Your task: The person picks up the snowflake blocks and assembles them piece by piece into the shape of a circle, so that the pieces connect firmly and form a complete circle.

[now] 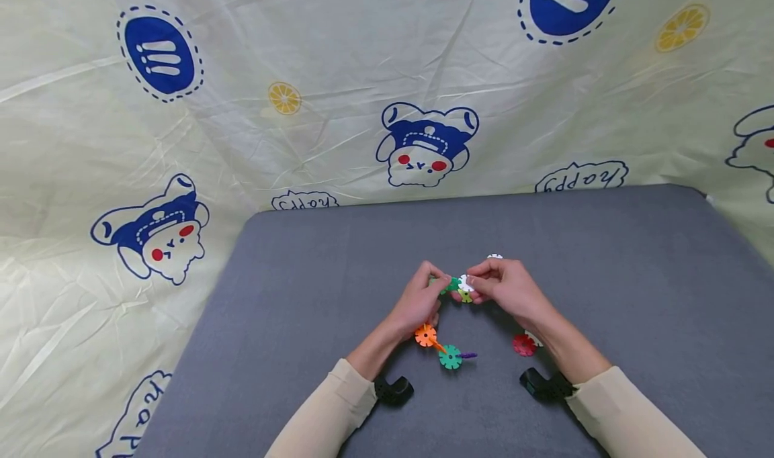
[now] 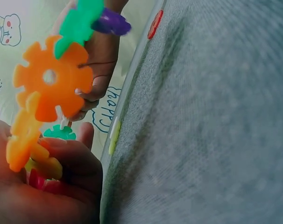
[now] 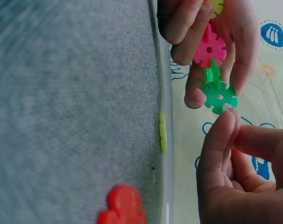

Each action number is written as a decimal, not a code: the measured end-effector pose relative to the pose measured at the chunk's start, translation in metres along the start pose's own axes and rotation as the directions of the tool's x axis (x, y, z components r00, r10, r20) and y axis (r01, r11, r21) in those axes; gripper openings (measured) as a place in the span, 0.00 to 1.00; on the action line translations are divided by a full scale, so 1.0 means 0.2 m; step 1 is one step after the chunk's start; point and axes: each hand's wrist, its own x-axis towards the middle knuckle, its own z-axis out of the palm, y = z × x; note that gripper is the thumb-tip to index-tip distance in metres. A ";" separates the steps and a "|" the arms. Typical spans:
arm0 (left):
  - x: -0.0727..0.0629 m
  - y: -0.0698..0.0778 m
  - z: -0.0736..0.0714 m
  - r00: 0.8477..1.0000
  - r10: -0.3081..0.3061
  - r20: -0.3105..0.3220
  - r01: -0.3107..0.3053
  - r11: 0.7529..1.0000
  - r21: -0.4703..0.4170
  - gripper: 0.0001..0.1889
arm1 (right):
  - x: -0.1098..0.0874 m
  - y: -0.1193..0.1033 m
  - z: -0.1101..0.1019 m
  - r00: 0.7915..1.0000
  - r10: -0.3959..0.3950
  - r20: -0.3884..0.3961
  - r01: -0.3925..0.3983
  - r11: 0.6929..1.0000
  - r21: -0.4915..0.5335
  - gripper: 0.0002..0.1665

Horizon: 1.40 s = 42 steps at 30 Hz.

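Observation:
A chain of slotted snowflake discs runs through my left hand (image 1: pixel 417 302), which grips it. An orange disc (image 1: pixel 426 335), a teal disc (image 1: pixel 450 357) and a purple disc (image 1: pixel 467 356) hang from it on the near side. Beyond the fingers, a pink disc (image 3: pixel 209 50) and a green disc (image 3: pixel 220 97) stick out. My right hand (image 1: pixel 512 293) pinches a white disc (image 1: pixel 464 282) between thumb and forefinger, its edge against the green disc. Fingers hide most of the white disc, so I cannot tell how deep it sits.
A yellow-green disc (image 1: pixel 465 297) lies on the grey table (image 1: pixel 338 263) just beneath the hands. A red disc (image 1: pixel 524 344) rests near the right forearm, with a pale disc (image 1: pixel 535 338) beside it. Another white disc (image 1: pixel 494 256) shows behind the right hand. A printed curtain hangs behind.

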 end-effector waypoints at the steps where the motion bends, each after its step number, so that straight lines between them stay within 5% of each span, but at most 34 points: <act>1: 0.00 0.00 0.00 1.000 -0.001 0.007 0.001 1.000 -0.002 0.10 | 0.00 0.00 0.00 1.000 -0.002 0.000 0.002 1.000 -0.006 0.15; 16: -0.01 0.00 0.01 1.000 0.025 0.006 -0.025 1.000 -0.012 0.09 | -0.01 -0.02 0.03 0.999 0.037 -0.015 -0.036 0.998 0.059 0.14; 24: -0.01 0.02 0.03 0.999 0.031 -0.028 -0.030 0.998 0.063 0.12 | 0.00 -0.02 0.03 0.999 0.026 0.020 -0.027 0.998 0.050 0.15; 35: 0.01 0.00 0.00 0.996 0.010 -0.088 -0.013 0.999 -0.043 0.13 | 0.00 0.01 0.00 0.999 -0.040 -0.026 0.033 0.973 -0.229 0.14; 42: 0.02 -0.01 -0.02 0.993 0.016 -0.114 -0.026 0.996 -0.087 0.10 | 0.01 0.03 -0.01 0.994 -0.106 -0.038 0.074 0.871 -0.485 0.13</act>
